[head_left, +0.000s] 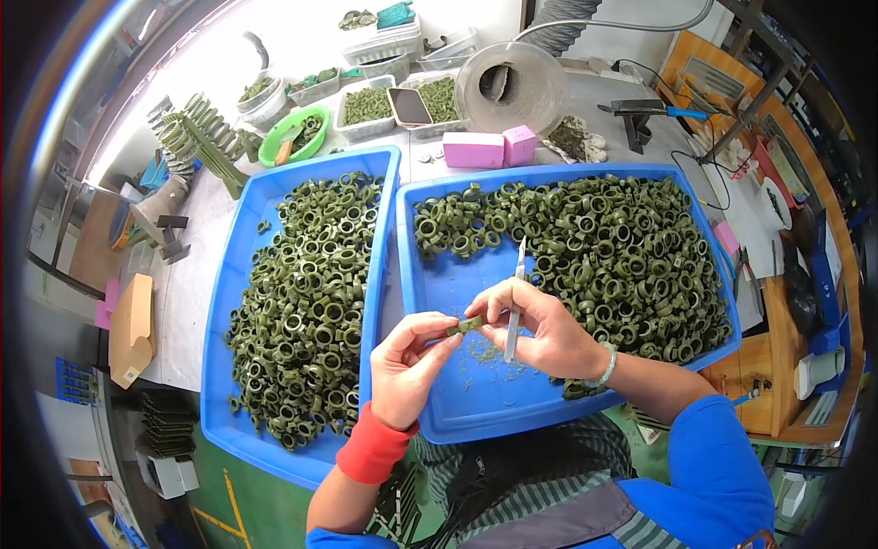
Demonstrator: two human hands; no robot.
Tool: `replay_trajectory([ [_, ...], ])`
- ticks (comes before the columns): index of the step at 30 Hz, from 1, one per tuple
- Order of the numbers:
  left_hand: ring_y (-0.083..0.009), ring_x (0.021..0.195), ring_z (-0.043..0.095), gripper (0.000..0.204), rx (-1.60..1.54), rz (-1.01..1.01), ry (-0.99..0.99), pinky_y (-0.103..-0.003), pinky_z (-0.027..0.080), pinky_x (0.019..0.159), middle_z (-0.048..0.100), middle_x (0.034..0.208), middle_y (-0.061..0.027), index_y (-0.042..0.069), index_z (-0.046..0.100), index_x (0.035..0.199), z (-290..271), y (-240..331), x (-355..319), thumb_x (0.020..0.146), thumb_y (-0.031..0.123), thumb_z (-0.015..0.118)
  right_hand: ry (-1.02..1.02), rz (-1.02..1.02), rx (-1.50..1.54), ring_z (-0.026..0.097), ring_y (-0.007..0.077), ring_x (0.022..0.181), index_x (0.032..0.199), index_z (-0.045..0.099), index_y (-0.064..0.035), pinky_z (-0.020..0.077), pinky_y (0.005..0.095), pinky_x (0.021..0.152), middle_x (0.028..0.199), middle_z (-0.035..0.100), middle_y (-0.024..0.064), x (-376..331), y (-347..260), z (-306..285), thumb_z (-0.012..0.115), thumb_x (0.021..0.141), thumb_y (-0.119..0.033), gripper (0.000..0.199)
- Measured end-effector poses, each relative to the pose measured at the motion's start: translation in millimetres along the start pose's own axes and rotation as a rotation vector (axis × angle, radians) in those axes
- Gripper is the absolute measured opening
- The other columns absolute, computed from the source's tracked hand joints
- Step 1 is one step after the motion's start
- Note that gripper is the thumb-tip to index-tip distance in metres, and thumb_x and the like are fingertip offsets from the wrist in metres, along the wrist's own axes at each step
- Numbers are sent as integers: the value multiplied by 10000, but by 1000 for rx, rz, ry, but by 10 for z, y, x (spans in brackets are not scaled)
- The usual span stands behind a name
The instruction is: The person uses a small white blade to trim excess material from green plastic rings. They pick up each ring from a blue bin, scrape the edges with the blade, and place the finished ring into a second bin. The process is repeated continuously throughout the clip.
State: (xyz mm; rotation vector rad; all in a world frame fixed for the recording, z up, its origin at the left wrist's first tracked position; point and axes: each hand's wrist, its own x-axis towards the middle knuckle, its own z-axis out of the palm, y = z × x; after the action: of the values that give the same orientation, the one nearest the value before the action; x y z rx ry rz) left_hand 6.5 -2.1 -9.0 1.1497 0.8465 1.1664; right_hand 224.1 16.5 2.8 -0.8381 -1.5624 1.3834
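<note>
Green ring part: a small olive-green collar (469,325), raised between both hands above the near left part of the right tray (457,285).
Handling: probably light and fairly stiff, perhaps moulded plastic or wax; thin edges could chip or mark under hard pressure. Slipperiness cannot be told.
Where to grip: opposite sides of the band seem best, with a gentle pinch and the exposed edge left free.
Left hand (409,366): thumb and forefinger nearly together, pinching the collar's left end; the other fingers curl in toward the palm.
Right hand (554,337): thumb and forefinger close together at the collar's right end, with a slim metal craft knife (514,322) lodged in the same hand.
Knife blade: points away from the person, clear of the collar; a slip toward the fingers would be the risk.
Below the hands: pale green shavings (489,355) scattered on the blue tray floor.
Right tray's pile: many similar green rings (631,265), heaped along the far and right sides.
Left tray (214,384): blue too, standing just beside, holding another heap of rings (297,320).
Beyond, on the worktop (187,316): two pink blocks (474,150) and a bright green bowl (267,149).
</note>
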Motion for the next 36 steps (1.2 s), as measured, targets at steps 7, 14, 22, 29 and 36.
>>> replay_trajectory([
  [7,-168,1052,646,252,137,159,12,-274,542,925,608,1158,-100,-33,666,1093,19,11,-2,871,-151,651,-62,96,75,608,143,1079,1069,564,-8,521,305,950,1216,606,122,-5,-31,-12,635,939,38,156],
  [14,-179,1073,648,250,221,195,16,-290,562,919,610,1157,-100,-46,650,1098,78,63,-9,873,-155,638,-35,179,187,610,145,1088,1076,569,-4,518,307,967,1245,603,134,5,-46,-22,652,932,36,171],
  [22,-183,1065,661,308,214,105,-35,-300,570,924,638,1159,-103,-39,638,1155,79,65,-36,866,-147,651,-1,59,4,642,80,835,1084,624,-6,529,240,720,960,668,33,-14,-47,30,697,929,-53,178],
  [29,-184,1079,663,254,-128,-199,98,-305,554,957,667,1179,-124,-45,633,1208,0,155,-17,957,-5,632,58,84,-530,647,160,743,998,632,-15,523,309,689,826,654,79,351,330,-112,671,918,-103,125],
  [36,-298,1159,628,244,-738,-218,-8,-354,526,1039,634,1186,-138,-47,558,1201,-244,-16,136,1029,125,535,49,-212,-1044,633,353,834,877,564,-45,514,456,773,795,631,139,1013,881,-335,610,771,12,129],
])
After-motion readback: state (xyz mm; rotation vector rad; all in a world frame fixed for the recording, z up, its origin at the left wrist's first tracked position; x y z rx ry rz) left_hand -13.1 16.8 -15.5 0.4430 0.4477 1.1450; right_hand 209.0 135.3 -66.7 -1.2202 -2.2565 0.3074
